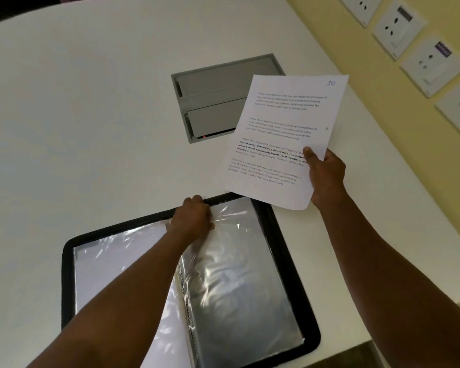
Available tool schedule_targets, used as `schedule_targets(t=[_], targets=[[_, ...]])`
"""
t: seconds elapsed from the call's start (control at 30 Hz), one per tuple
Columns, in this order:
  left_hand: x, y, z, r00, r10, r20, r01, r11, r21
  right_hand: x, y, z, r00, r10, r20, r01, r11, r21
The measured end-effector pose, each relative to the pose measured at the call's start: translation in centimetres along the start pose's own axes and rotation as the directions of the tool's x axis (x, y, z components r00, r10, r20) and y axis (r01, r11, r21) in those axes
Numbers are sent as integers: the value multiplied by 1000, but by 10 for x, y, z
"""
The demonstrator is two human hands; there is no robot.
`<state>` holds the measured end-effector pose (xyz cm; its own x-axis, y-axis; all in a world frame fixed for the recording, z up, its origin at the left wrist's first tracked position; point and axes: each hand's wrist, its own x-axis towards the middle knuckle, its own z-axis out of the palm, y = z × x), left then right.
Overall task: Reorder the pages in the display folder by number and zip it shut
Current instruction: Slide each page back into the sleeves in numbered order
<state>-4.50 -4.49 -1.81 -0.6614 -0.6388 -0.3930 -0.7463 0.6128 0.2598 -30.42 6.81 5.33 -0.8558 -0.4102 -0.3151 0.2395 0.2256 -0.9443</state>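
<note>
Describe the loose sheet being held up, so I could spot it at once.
Start at the white table, where a black-edged display folder with clear plastic sleeves lies open. Above its far right corner, the right hand grips a white printed paper sheet. Unlike the sleeved pages, it is bare and has a handwritten blue 10 in its top corner.

The folder (67, 277) runs off the bottom edge, its near corner unseen. The left hand (194, 221) covers part of the sleeve top. The page (279, 139) hides a corner of the grey hatch (210, 83); its printed text is too blurred to read. The wall sockets (398, 27) are cut off at right.
</note>
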Motion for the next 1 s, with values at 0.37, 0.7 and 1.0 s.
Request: schedule_targets(t=[0.37, 0.7, 1.0], targets=[[-5, -3, -18, 993, -105, -50, 82, 939, -333, -2, -12, 0, 1000, 22, -2, -21, 993, 120], [5, -6, -32, 994, -104, 42, 112, 873, -475, 8, -11, 17, 997, 67, 44, -72, 989, 132], [18, -5, -37, 988, -57, 147, 125, 850, -512, 20, -8, 22, 994, 89, 55, -95, 990, 108]])
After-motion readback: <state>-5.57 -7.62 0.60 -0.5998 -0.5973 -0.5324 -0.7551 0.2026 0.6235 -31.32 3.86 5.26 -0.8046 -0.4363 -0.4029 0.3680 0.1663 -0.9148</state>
